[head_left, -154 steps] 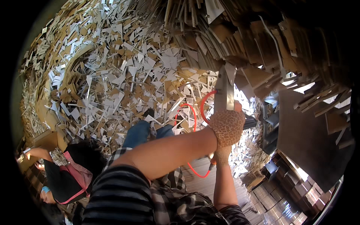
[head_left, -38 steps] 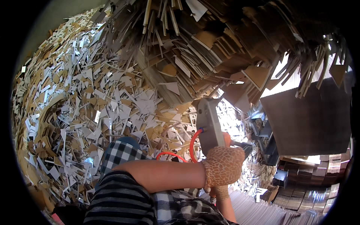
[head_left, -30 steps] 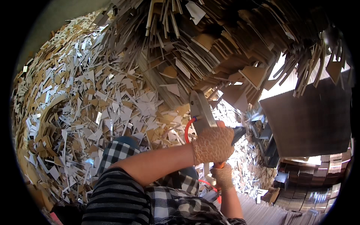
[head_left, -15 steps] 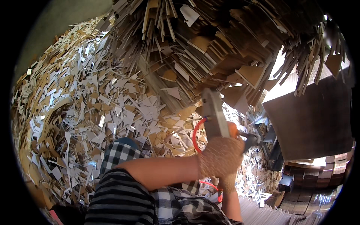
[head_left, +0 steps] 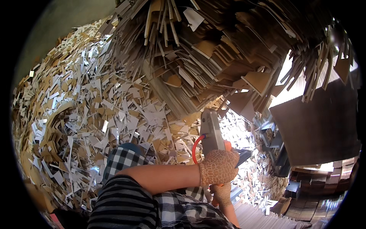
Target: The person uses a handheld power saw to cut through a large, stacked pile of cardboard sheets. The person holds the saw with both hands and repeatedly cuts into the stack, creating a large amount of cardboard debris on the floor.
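My left hand (head_left: pixel 219 167), in a tan patterned glove, is wrapped round the body of an air-powered hand tool (head_left: pixel 212 131). The tool has a long grey metal head, a bit of orange on its body and a red hose looping from its left side. Behind it, my right hand (head_left: pixel 223 193), in a like glove, closes on the tool's rear end, partly covered by the left hand. The tool's head points away from me, just short of a hanging mass of stacked cardboard sheets (head_left: pixel 179 91) with ragged edges.
Cardboard offcuts (head_left: pixel 126 114) lie in a deep heap to the left and ahead, round my knee. To the right stand a large brown board (head_left: pixel 316 122) and dark metal framing (head_left: pixel 280 152). More stacked cardboard (head_left: pixel 316 208) sits at lower right, and a sheet stack (head_left: pixel 259 217) nearby.
Both hands and the tool have drawn back toward me and slightly left, away from the cardboard stack. The tool's head now shows more sharply.
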`<control>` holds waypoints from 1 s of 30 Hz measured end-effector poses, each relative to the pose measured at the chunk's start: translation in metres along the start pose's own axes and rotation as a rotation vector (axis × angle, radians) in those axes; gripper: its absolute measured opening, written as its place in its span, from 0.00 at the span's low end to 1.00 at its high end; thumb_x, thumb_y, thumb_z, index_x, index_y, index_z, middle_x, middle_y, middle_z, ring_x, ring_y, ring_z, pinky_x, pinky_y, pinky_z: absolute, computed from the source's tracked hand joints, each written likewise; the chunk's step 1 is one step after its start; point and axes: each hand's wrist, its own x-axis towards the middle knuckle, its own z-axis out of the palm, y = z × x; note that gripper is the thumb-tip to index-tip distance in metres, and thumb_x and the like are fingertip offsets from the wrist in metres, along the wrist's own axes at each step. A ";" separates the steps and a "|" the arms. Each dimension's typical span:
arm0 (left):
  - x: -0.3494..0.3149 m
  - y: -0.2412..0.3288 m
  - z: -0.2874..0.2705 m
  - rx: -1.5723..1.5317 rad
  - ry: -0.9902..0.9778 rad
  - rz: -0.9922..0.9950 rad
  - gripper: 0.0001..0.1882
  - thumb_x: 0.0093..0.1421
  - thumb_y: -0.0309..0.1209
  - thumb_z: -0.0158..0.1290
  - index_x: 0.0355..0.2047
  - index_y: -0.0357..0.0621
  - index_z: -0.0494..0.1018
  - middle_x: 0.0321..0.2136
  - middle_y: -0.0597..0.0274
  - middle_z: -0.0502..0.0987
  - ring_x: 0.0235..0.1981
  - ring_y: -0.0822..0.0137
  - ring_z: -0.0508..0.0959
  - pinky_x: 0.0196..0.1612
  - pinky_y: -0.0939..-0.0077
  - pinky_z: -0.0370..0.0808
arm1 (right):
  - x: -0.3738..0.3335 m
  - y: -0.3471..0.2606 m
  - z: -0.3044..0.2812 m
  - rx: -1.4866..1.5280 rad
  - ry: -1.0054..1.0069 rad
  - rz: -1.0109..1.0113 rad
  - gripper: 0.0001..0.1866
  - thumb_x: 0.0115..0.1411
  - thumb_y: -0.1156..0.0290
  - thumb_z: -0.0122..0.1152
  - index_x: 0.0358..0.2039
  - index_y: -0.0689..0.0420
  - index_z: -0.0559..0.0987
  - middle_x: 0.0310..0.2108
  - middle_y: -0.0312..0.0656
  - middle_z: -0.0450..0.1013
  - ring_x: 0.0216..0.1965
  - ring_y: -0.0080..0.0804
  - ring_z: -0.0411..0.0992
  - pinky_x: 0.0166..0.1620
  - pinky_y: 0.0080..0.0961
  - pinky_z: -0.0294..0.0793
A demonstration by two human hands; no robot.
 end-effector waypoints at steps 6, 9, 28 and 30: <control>-0.001 -0.021 -0.025 -0.089 0.115 -0.077 0.19 0.57 0.41 0.54 0.37 0.34 0.74 0.32 0.43 0.79 0.34 0.45 0.81 0.42 0.54 0.76 | 0.029 -0.048 0.000 0.130 0.037 0.152 0.10 0.45 0.77 0.65 0.30 0.66 0.80 0.22 0.44 0.78 0.22 0.33 0.77 0.27 0.31 0.77; 0.003 -0.044 -0.021 -0.123 0.161 -0.068 0.20 0.57 0.42 0.54 0.41 0.38 0.75 0.34 0.44 0.80 0.36 0.46 0.81 0.43 0.54 0.76 | 0.035 -0.030 0.004 0.007 0.075 0.165 0.09 0.44 0.76 0.65 0.27 0.66 0.79 0.20 0.44 0.77 0.19 0.33 0.76 0.25 0.30 0.76; -0.005 -0.040 -0.014 -0.049 0.165 -0.116 0.21 0.58 0.42 0.55 0.43 0.35 0.72 0.29 0.42 0.79 0.34 0.46 0.81 0.41 0.54 0.76 | 0.041 -0.040 -0.008 -0.037 -0.059 0.202 0.13 0.44 0.78 0.64 0.32 0.66 0.78 0.25 0.43 0.77 0.23 0.33 0.77 0.27 0.28 0.76; -0.003 -0.051 -0.010 -0.089 0.202 -0.174 0.23 0.57 0.42 0.55 0.47 0.39 0.73 0.31 0.42 0.79 0.36 0.45 0.81 0.43 0.54 0.76 | 0.044 -0.034 0.003 0.077 -0.055 0.228 0.11 0.43 0.78 0.64 0.31 0.66 0.77 0.24 0.43 0.77 0.22 0.33 0.77 0.27 0.28 0.76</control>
